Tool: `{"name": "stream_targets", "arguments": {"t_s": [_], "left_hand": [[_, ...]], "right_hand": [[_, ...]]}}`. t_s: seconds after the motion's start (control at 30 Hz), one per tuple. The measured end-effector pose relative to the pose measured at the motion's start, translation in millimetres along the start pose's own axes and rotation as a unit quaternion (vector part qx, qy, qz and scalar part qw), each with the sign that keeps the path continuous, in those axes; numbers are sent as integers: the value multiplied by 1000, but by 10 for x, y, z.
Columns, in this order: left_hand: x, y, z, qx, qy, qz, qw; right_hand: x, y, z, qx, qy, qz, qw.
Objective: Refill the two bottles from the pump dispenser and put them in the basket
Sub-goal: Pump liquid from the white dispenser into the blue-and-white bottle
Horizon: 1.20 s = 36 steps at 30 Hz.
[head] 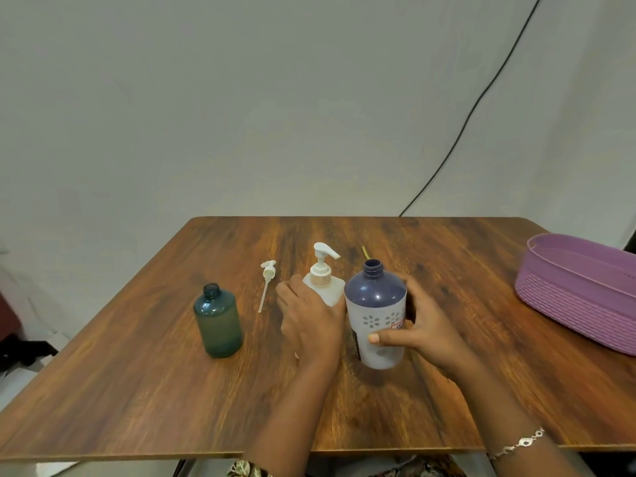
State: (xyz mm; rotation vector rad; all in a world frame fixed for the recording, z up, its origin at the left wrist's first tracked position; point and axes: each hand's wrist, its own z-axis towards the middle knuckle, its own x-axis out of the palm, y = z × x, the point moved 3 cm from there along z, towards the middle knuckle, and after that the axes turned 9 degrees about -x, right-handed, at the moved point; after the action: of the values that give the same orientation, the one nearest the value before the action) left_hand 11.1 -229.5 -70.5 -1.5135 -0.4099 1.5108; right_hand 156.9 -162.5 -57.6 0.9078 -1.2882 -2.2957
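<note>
1. The left hand (309,321) curls round the frosted white square plastic pump dispenser (325,287), which stands upright mid-table.
2. The right hand (426,333) wraps the uncapped purple-shouldered round plastic bottle (375,297), just beside the dispenser at its 3 o'clock.
3. An uncapped teal translucent plastic bottle (219,323) stands at 9 o'clock, and a ribbed purple plastic basket (578,297) at 3 o'clock.

Dispenser (320,279) between left bottle (219,321) and right bottle (375,296); basket (578,297) far right

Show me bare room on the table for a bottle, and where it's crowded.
Bare wood lies between the right hand and the basket, along the near edge of the table in front of the green bottle, and along the far edge. The middle is crowded: loose pump, pump dispenser in the left hand, purple bottle in the right.
</note>
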Motion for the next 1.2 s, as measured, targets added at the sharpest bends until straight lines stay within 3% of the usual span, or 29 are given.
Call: {"name": "stream_targets", "arguments": {"t_s": [0.13, 0.23, 0.37, 0.5, 0.83, 1.0, 1.2], "left_hand": [[-25, 34, 21, 34, -1, -14, 999], [-79, 58, 119, 83, 28, -96, 991], [-201, -33, 227, 122, 121, -304, 937], [-220, -129, 318, 118, 170, -373, 904], [-141, -183, 363, 128, 140, -412, 891], [-152, -190, 362, 154, 126, -370, 907], [-287, -129, 164, 339, -62, -192, 919]], "right_hand": [[1, -4, 8, -2, 3, -4, 1000], [-24, -5, 6, -2, 0, 3, 1000], [-42, 16, 23, -7, 2, 5, 1000], [-34, 13, 57, -7, 3, -4, 1000], [-9, 71, 136, -18, 17, -68, 997], [1, 125, 180, -15, 5, -102, 995], [-26, 82, 275, -7, -8, -158, 987]]}}
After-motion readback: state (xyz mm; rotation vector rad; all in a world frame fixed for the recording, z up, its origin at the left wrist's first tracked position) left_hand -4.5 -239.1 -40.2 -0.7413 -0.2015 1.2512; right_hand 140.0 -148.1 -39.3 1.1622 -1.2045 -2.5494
